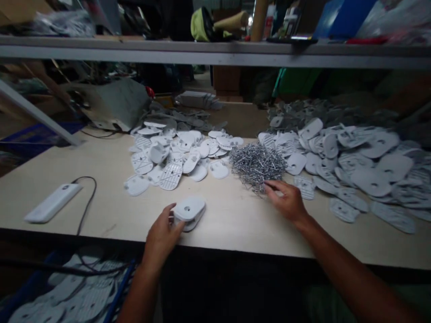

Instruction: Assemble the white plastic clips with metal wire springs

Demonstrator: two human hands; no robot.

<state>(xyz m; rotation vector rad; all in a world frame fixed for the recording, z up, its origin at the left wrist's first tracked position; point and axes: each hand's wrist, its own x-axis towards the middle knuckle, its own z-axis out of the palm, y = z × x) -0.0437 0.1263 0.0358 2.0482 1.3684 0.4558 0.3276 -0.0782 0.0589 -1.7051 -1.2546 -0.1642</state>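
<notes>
Near the table's front edge, my left hand [165,233] grips a white oval plastic part [193,208] made of two stacked plates, with a hole in its top face. My right hand [285,199] reaches to the front of a heap of metal pins [257,163]. Its thumb and fingertips are pinched together at the heap's edge; whatever is between them is too small to make out. Loose white oval plates [171,175] lie in a pile beyond my left hand. More such plates [373,175] are heaped to the right of the pins.
A white power bank [54,202] with a black cable [89,202] lies at the left. Below the table edge stands a blue crate [123,280] holding more plates. A shelf [215,56] crosses above the table's back. A grey metal box [111,105] stands back left.
</notes>
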